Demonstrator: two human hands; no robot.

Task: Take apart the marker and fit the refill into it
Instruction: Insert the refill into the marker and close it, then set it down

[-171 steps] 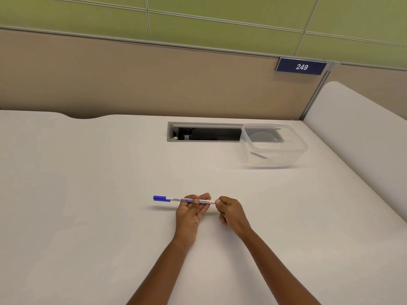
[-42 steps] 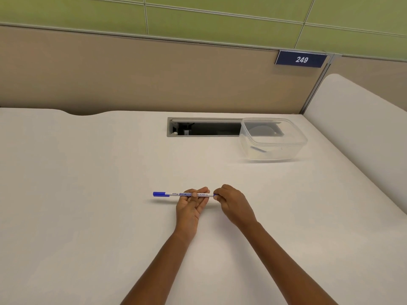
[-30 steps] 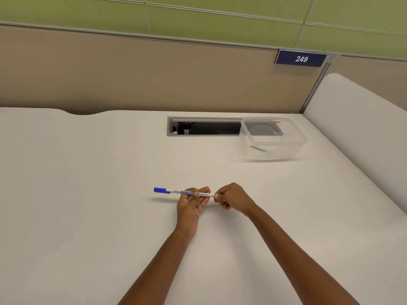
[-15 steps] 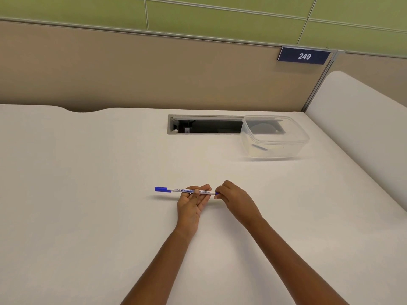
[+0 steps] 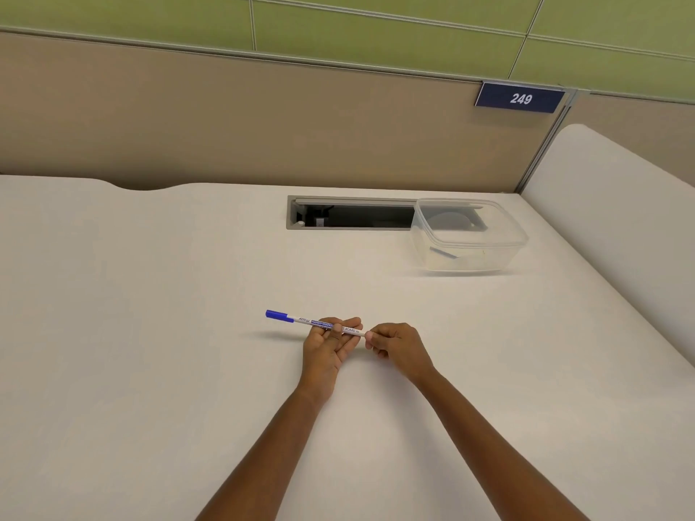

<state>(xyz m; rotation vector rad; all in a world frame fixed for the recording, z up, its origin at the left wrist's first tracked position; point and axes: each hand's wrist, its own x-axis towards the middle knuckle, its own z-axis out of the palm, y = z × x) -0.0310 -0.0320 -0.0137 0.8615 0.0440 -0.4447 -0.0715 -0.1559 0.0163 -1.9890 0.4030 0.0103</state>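
Marker [image 5: 319, 324] lies almost level across mid-frame, blue cap [image 5: 279, 316] pointing left; left hand [image 5: 328, 345] grasps its barrel, right hand [image 5: 395, 345] pinches its right end.

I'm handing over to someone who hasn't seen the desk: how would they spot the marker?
On the white desk, look near the middle, in front of the clear plastic container. The left hand holds a thin white marker level there, the right hand pinching its end. Its blue cap points left.

White table [image 5: 150, 332]; clear container [image 5: 468, 238] far right.
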